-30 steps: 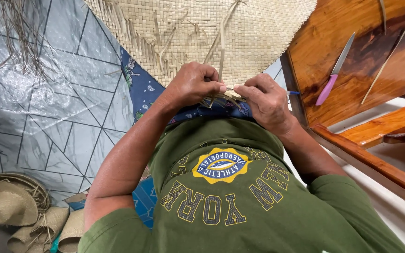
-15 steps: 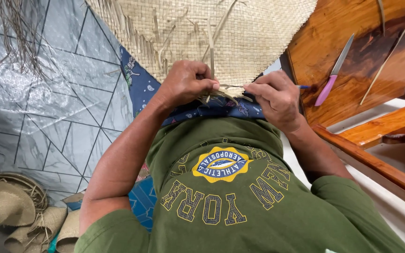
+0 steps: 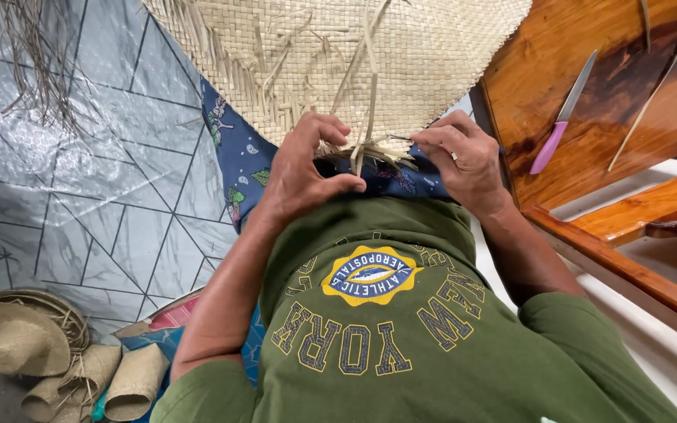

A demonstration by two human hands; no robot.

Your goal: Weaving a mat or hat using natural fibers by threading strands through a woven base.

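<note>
Head view: left hand [image 3: 303,168] & right hand [image 3: 464,157] each pinch loose strips at near edge of pale woven straw mat [image 3: 338,55], grip clenched on strips, mat lying between both hands.

It looks like a home weaving spot: a grey tiled floor [image 3: 80,204], a shiny brown wooden bench [image 3: 589,94] right of the fingers, and tan woven straw hats [image 3: 17,337] piled left below.

Woven straw mat [image 3: 338,55] lies across the lap, its loose strips [image 3: 366,145] hanging at the near edge. Left hand [image 3: 307,168] and right hand [image 3: 464,160] both pinch these strips at the frame centre. At 2 o'clock, a pink-handled knife [image 3: 562,117] rests on a wooden bench [image 3: 628,86]. At 8 o'clock, finished woven pieces [image 3: 56,356] lie on the floor.
</note>
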